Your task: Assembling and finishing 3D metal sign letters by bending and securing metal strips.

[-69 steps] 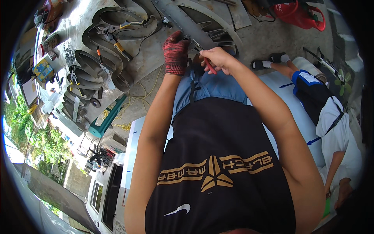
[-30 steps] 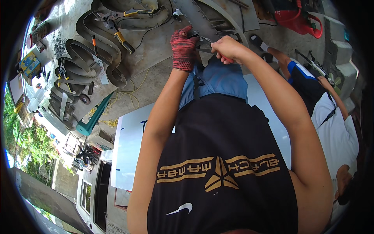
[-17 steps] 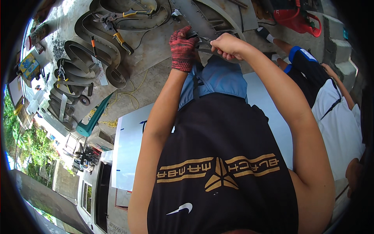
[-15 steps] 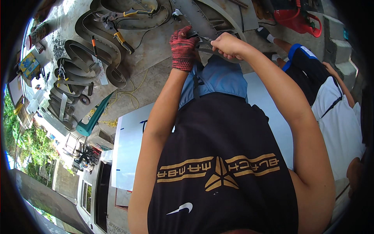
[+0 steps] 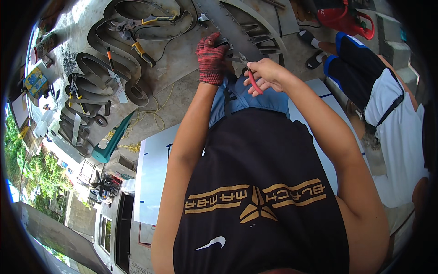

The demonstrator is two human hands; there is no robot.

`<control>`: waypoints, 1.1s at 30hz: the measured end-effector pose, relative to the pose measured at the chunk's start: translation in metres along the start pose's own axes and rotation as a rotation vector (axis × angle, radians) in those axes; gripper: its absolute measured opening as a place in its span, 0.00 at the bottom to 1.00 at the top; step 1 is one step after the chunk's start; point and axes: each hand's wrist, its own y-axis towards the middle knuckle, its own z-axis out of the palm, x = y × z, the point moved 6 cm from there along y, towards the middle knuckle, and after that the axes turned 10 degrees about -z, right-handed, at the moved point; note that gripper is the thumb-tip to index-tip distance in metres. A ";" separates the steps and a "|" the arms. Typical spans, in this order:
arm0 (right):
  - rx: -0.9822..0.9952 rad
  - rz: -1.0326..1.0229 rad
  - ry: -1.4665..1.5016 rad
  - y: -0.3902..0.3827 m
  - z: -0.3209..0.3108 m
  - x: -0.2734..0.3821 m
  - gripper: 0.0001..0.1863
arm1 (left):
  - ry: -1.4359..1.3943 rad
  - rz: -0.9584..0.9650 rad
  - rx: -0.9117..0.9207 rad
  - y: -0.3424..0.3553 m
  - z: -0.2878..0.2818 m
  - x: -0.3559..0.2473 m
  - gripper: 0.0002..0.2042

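Note:
My left hand, in a red and black knit glove, has its fingers curled on a small metal piece beside a riveted grey metal plate. Just to its lower right, my bare right hand grips red-handled pliers; their jaws point up toward that piece, a little short of my left fingertips. A curved metal frame with slats lies beyond both hands.
Bent metal strips, tin snips and yellow cords are at the left, near a teal plastic object. A white board lies behind my body. A red plastic object and a co-worker are at the right.
My right hand has moved down with the pliers, drawing their jaws back from my left fingers and showing more red handle. The co-worker at the right has shifted position.

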 end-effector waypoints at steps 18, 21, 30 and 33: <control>0.023 -0.069 -0.192 0.036 -0.013 0.021 0.27 | -0.069 0.061 0.037 0.001 -0.015 -0.018 0.12; 0.017 -0.054 -0.316 0.037 -0.015 0.030 0.27 | -0.056 0.091 0.018 0.002 -0.016 -0.021 0.11; -0.021 0.012 -0.477 0.045 -0.021 0.049 0.21 | 0.039 0.131 0.004 0.005 -0.021 -0.027 0.10; 0.021 0.065 -0.410 0.046 -0.023 0.051 0.21 | 0.030 0.127 -0.030 0.004 -0.023 -0.030 0.09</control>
